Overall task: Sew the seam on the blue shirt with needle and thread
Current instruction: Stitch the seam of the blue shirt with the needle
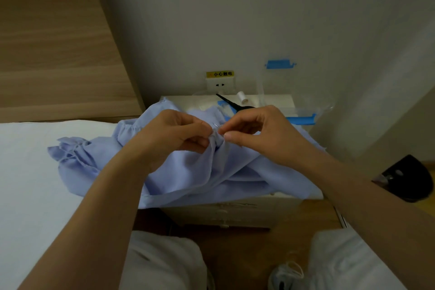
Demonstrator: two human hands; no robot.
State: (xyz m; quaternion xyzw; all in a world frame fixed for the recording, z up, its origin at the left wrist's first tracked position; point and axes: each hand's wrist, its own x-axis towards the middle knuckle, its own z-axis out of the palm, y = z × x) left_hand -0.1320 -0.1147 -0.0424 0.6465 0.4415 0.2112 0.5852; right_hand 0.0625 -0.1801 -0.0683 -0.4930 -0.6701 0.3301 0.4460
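The light blue shirt (188,172) lies bunched over the white nightstand (226,214) and the bed edge. My left hand (174,134) pinches a gathered fold of the shirt's seam at about the middle of the view. My right hand (256,129) is close beside it and pinches the thin needle (216,125) between thumb and forefinger, its tip at the fold. The thread itself is too fine to see.
Black scissors (233,103) and a white thread spool (241,97) lie on the nightstand's back, near a clear box with blue clips (303,119). A wall socket (220,85) is behind. The white bed (35,183) is at left, a dark object (409,179) on the floor at right.
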